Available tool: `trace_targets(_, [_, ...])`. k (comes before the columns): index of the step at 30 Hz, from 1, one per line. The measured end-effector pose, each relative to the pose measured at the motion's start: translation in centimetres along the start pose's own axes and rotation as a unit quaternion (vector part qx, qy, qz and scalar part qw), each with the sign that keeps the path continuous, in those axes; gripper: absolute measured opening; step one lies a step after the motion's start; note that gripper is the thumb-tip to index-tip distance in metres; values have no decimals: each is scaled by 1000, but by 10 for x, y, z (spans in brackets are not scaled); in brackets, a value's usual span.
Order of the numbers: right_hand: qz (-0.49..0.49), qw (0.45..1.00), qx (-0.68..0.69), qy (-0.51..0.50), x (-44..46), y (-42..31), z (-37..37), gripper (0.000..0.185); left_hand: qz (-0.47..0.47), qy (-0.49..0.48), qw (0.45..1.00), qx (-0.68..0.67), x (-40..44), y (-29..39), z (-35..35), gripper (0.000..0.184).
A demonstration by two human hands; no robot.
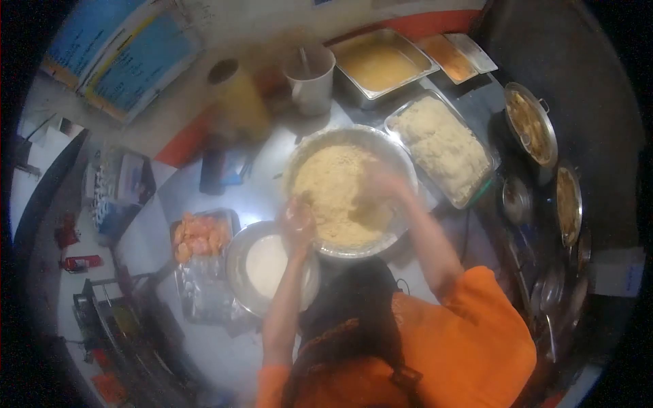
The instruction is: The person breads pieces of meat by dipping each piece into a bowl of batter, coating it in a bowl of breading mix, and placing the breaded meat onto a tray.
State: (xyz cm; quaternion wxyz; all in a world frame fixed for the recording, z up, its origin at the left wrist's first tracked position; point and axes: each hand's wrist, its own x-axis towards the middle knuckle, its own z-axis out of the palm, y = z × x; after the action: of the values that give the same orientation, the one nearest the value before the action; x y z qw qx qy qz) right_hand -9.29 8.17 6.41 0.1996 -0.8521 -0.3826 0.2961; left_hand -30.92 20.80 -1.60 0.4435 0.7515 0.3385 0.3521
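A large metal bowl (pixel 407 155) holds a heap of pale yellow breading crumbs (pixel 333 180). My right hand (pixel 382 182) reaches over the right side of the crumbs; motion blurs its fingers. At the bowl's left rim is my left hand (pixel 298 221), its fingers too smeared to show whether anything is in them. Just below it, a smaller steel bowl (pixel 235 262) contains a whitish batter (pixel 266 264). Left of that bowl, pieces of raw meat (pixel 201 234), pinkish orange, lie in a tray.
A tray heaped with pale, breaded-looking food (pixel 442 146) stands right of the large bowl. Behind are a steel pan of yellowish liquid (pixel 378 64), a white pitcher (pixel 311 85) and a yellow container (pixel 239 102). Pots (pixel 530 126) line the right side. A clear plastic tray (pixel 204 289) lies at left.
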Motion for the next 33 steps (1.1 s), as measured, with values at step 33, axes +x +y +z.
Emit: trace_targets(33, [-8,999,-52,6,-2,-23,-3,71,18,-79,996,37,14,27,1,36])
